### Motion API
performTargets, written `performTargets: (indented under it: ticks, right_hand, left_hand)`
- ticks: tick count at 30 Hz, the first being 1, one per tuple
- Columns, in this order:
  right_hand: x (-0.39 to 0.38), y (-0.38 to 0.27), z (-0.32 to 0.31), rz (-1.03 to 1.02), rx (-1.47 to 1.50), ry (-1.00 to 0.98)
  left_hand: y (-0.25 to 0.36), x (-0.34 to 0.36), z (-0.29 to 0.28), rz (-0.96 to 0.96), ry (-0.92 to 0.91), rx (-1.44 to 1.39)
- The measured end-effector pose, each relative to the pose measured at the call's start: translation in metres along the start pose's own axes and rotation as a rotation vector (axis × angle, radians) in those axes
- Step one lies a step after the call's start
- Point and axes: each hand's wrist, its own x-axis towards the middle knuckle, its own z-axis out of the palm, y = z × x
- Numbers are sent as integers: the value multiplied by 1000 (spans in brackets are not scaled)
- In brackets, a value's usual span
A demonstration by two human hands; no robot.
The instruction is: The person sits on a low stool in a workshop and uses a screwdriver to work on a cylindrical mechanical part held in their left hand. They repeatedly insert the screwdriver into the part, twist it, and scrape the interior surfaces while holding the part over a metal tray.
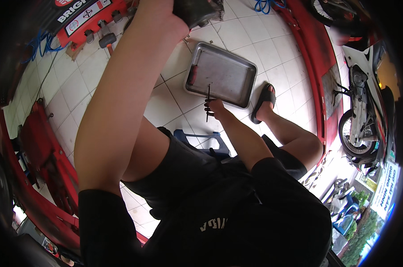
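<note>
Head view, looking straight down, and the person sits low on a blue stool [210,139] over a white tiled floor [259,44]. Right hand [214,107] is down at the near edge of a shallow metal tray [237,60], fingers curled around a thin dark tool [208,103], something like a slim key or driver, its upper end crossing the tray's rim, its lower end poking out below the fist. That tool is firmly gripped, just over the tray's front lip. Inside the tray, against the left wall, lies a small reddish-brown part [193,74]; the rest of the pan shows bare metal.

Left hand [166,18] is stretched far forward, up at the top of the picture, closed on a dark bulky metal piece [199,10] that runs out of frame, so what it is exactly I cannot tell. It is held clear of the floor, well apart from the tray.

My read: the tool is at the tray while the other hand steadies the heavy piece. Bringing the slim tool to that piece would call for a careful, aligned approach, since the left arm blocks much of the sightline.

A sandalled foot [264,101] rests beside the tray, and a parked motorbike [364,107] stands off to the right.
</note>
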Motion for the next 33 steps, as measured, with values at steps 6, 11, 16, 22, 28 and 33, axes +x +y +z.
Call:
performTargets:
  ticks: [6, 11, 16, 22, 28, 33]
  right_hand:
    - [-23, -4, 8, -227, -27, 13]
    - [-39, -12, -2, -307, -11, 54]
    - [-54, -35, -29, -346, -18, -2]
    - [-127, -131, -115, -400, -3, -110]
    - [-265, -214, -143, -767, 31, -184]
    - [-341, -213, -114, -1154, -192, 80]
  left_hand:
    - [-1, -12, -1, 21, 60, 26]
    - [-2, -5, -5, -18, 27, 24]
    - [-5, -2, 0, -99, -18, 5]
    - [-23, 16, 0, -74, -44, 27]
    - [-48, 12, 9, -63, -189, 59]
    - [-92, -8, 24, -64, -248, 195]
